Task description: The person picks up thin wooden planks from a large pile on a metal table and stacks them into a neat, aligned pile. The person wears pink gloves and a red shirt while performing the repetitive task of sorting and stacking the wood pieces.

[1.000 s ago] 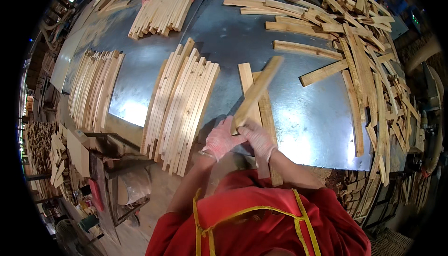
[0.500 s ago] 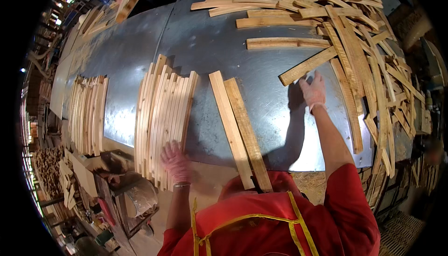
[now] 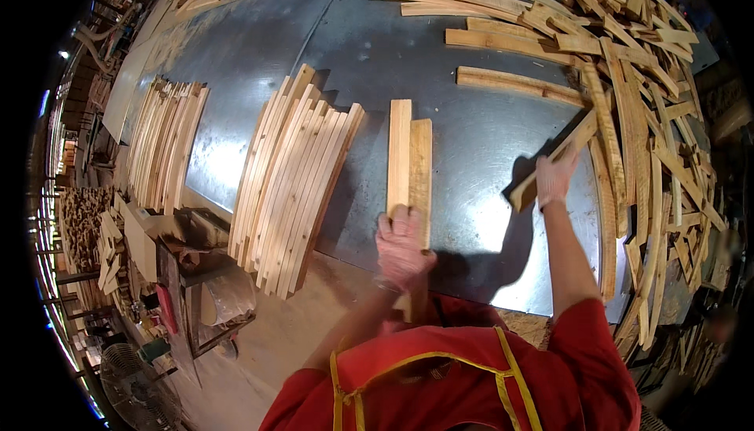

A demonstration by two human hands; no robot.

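Observation:
Both my hands wear pale pinkish gloves. My left hand [image 3: 403,250] is closed over the lower part of a pale wooden strip [image 3: 399,148], which lies side by side with a second, browner wooden strip [image 3: 421,164] and overhangs the table's near edge. My right hand [image 3: 556,179] grips another wooden strip [image 3: 580,134] on its side; one narrow edge faces up and its near end is tilted off the metal surface. The fingers beneath that strip are partly hidden.
A row of pale strips [image 3: 294,187] lies left of my left hand, with another bundle [image 3: 163,144] farther left. A loose heap of strips [image 3: 628,109] covers the right side of the metal table [image 3: 353,46]. A wooden stand [image 3: 192,297] and a fan [image 3: 133,384] are at lower left.
My left hand moved right from the row of pale strips onto the pair in front of me. My right hand took hold of the slanted strip and turned it on edge. The view shifted.

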